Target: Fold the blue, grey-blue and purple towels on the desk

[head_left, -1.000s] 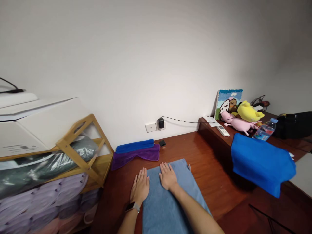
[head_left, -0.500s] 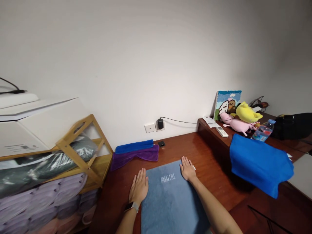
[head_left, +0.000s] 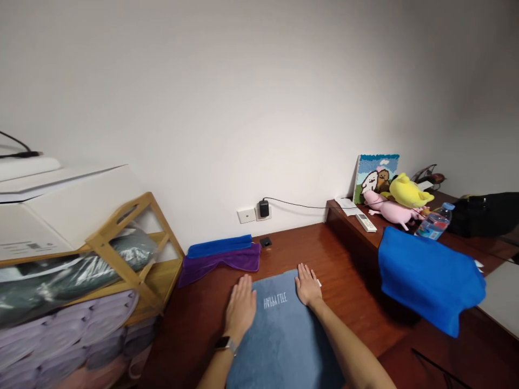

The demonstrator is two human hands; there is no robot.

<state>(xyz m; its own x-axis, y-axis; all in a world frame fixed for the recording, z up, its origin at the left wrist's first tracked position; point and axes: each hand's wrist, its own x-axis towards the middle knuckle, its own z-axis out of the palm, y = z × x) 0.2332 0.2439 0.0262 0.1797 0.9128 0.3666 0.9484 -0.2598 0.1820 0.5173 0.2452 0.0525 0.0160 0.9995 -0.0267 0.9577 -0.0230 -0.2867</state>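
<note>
A grey-blue cloth (head_left: 279,335) with "HAPPY LIFE" lettering, upside down in view, lies spread on the reddish-brown wooden table (head_left: 295,246). My left hand (head_left: 241,307), with a watch on its wrist, rests flat over the cloth's left edge near the far corner. At the far right corner my right hand (head_left: 308,285) lies flat, fingers stretched forward, beside a small white tag. Neither hand grips anything. Beyond them, by the wall, are a folded blue cloth (head_left: 219,246) and a purple cloth (head_left: 221,262).
On the right, a raised shelf (head_left: 344,222) bears a remote (head_left: 366,222), plush toys (head_left: 409,190), a bottle (head_left: 436,221) and a blue cloth (head_left: 430,275) hanging over its edge. A wooden rack (head_left: 119,259) stands left. A black charger (head_left: 264,207) is plugged into the wall.
My left hand has moved right, from beside the cloth's left edge onto it. My right hand stays at the far right corner. The view has shifted slightly.
</note>
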